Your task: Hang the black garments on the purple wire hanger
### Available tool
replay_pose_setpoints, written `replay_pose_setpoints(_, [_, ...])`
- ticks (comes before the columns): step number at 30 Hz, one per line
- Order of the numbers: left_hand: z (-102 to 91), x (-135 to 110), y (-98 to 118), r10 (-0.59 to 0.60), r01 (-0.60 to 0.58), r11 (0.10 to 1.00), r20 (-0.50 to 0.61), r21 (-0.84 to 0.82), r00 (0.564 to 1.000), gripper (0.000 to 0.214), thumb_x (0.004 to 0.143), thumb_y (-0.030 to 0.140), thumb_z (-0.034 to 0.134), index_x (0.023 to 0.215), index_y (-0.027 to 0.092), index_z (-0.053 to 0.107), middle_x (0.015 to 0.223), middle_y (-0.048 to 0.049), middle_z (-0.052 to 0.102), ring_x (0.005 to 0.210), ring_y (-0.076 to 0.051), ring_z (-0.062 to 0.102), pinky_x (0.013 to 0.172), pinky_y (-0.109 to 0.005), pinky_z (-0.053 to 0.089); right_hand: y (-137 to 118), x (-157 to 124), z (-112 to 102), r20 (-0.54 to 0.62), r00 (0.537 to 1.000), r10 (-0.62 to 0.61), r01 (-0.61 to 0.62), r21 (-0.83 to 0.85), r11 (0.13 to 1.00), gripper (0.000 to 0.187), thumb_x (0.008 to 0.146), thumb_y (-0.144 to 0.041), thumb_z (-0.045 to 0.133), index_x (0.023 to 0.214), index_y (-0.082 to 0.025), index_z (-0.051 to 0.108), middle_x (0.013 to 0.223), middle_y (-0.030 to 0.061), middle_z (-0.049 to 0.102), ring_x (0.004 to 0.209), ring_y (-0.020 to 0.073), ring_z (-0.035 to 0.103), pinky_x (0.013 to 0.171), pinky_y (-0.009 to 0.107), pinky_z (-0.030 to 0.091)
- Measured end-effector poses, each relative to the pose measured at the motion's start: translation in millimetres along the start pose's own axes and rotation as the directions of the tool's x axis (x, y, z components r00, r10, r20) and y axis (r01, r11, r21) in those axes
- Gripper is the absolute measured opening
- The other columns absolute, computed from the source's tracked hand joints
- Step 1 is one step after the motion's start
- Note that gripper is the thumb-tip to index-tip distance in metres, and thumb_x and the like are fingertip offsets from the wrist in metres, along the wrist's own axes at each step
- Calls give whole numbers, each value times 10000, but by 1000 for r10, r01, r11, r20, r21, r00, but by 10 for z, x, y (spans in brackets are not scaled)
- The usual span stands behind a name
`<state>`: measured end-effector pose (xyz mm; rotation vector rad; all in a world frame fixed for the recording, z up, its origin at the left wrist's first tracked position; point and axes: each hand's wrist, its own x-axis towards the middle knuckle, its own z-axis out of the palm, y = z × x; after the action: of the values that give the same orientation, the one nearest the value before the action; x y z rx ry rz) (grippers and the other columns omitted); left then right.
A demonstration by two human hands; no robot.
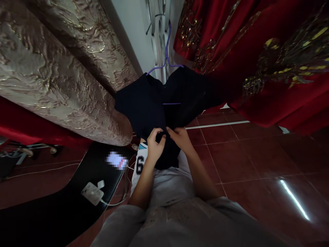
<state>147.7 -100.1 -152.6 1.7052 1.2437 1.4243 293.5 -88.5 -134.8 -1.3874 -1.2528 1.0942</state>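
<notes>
Red tiled floor below, fabric hanging either side. Dark garment is mid-view on my feed, directly at 12 o'clock from both hands and in contact with them; its lower part drops to 6 o'clock over the lap. Left hand: thumb and fingers curled in, pinching the cloth near its middle. Right hand just beside it at 3 o'clock: thumb in front, fingertips hidden in the folds, gripping the same garment. Purple hanger carries it, hook at 12, lower bar showing through the opening. Further out: cream embossed cloth at 10, red sequined cloth at 2, grey metalwork at 12. At 8 I've got a black bench with a lit phone, screen pixelated, plus a pale device on a white cable.
</notes>
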Motion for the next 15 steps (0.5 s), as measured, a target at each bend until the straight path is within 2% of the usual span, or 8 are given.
replay_pose_setpoints(2, [73, -19, 25, 18, -18, 1000, 11, 3, 1000, 135, 888, 144, 661, 1008, 197, 627, 933, -23, 639, 917, -173, 615, 859, -290, 488, 3, -9, -24, -4, 1000, 25, -25, 25, 999, 578, 814, -633, 670, 485, -181, 525, 446, -14, 461, 448, 84, 387, 476, 265, 238])
replay_pose_setpoints(5, [123, -6, 82, 50, -50, 999, 2, 12, 999, 79, 921, 154, 646, 988, 192, 628, 931, -25, 633, 908, -167, 607, 849, -284, 482, 21, -19, -64, 59, 998, 22, -27, 88, 996, 558, 832, -642, 669, 560, -160, 595, 490, -6, 515, 488, 90, 433, 508, 259, 283])
replay_pose_setpoints(10, [106, 63, 100, 51, -50, 998, -15, 29, 999, 31, 965, 197, 620, 945, 184, 639, 938, -40, 655, 912, -175, 629, 834, -289, 482, -52, -39, -99, 206, 978, -25, -28, 252, 967, 347, 832, -496, 701, 757, -158, 687, 557, -31, 550, 530, 86, 464, 551, 241, 333])
replay_pose_setpoints(15, [107, 59, 61, -8, 8, 999, -15, 32, 1000, 47, 962, 222, 620, 963, 186, 651, 918, -35, 675, 900, -179, 644, 824, -289, 481, -152, -53, -116, 198, 980, 5, -64, 295, 953, 237, 793, -391, 679, 798, -157, 713, 534, -47, 528, 509, 81, 444, 537, 239, 316])
